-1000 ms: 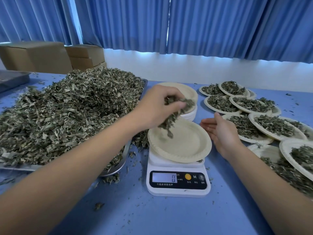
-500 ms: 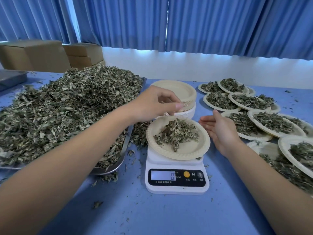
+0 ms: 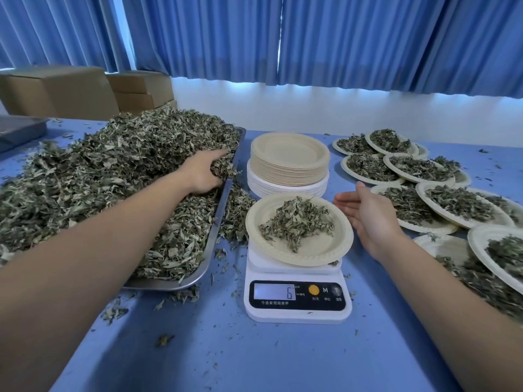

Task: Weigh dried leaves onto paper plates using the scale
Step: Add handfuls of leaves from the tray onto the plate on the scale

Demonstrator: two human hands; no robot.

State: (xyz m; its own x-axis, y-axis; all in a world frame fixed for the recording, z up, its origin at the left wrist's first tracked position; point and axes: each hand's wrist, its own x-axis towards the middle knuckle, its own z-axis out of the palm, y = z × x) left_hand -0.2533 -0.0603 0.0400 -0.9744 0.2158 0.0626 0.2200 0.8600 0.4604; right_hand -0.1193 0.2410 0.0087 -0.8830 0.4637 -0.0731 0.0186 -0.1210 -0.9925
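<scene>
Pleated blue fabric curtains [image 3: 368,38] hang across the far wall above a smooth blue table [image 3: 283,357] that is flecked with leaf crumbs. On the left of the table a broad, loose heap of crinkled grey-green dried leaves [image 3: 99,171] fills a shallow rectangular steel tray [image 3: 169,286] and spills over its right rim. Plain brown cardboard boxes [image 3: 56,91] stand at the far left. On the right, overlapping round cream paper plates [image 3: 458,205], each with a flat mound of leaves, run from far to near. A neat stack of empty round paper plates [image 3: 288,159], beige over white, sits at the far centre, between the tray and the filled plates.

In front of the stack stands a white plastic kitchen scale [image 3: 297,312] with a black glossy front panel. A cream ribbed-rim paper plate [image 3: 334,250] rests on it and carries a small ragged pile of leaves [image 3: 297,219].

The left hand [image 3: 201,174] is sunk in the right side of the heap, its fingers curled round a tuft of dried leaves. The right hand [image 3: 368,213] hovers just right of the plate on the scale, palm turned left and fingers straight, holding nothing. The scale's pale display [image 3: 274,291] reads 6.
</scene>
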